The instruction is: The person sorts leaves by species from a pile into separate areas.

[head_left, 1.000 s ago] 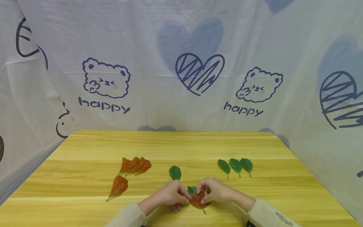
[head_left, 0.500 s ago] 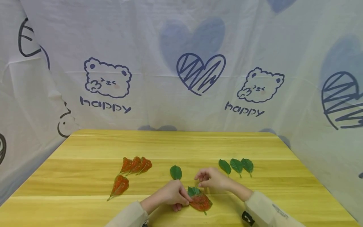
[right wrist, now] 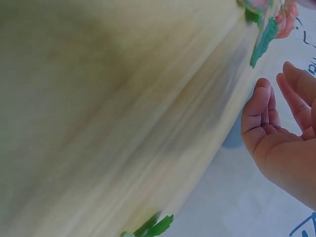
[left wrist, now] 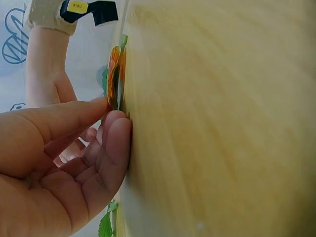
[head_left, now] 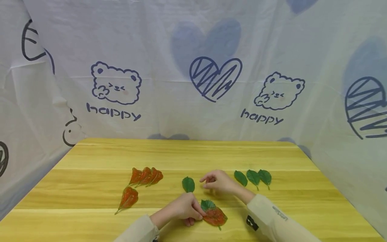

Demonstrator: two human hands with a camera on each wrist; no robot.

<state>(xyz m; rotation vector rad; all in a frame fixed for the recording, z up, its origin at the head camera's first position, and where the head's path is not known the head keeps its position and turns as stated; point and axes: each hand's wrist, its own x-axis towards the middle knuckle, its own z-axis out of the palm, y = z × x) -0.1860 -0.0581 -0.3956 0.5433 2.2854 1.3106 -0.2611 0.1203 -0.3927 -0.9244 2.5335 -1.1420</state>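
Observation:
My left hand [head_left: 188,209] pinches the left edge of a red leaf [head_left: 216,216] near the front of the table. This red leaf [left wrist: 114,74] shows edge-on between thumb and fingertips in the left wrist view. Its upper part overlaps a green leaf [head_left: 207,204] with a toothed edge. Above the table, my right hand [head_left: 219,181] holds nothing; its fingers are loosely bent and the thumb stands apart from them. A single green leaf [head_left: 188,184] lies to the left of its fingertips.
Three green leaves [head_left: 253,177] lie in a row at the right. At the left, three overlapping red leaves [head_left: 146,176] lie behind another red leaf [head_left: 129,197]. Beyond the wooden table [head_left: 181,154] hangs a printed white cloth [head_left: 169,111].
My right hand has let go of the red leaf and moved up and left across the table toward the single green leaf. The left hand stays at the red leaf's edge.

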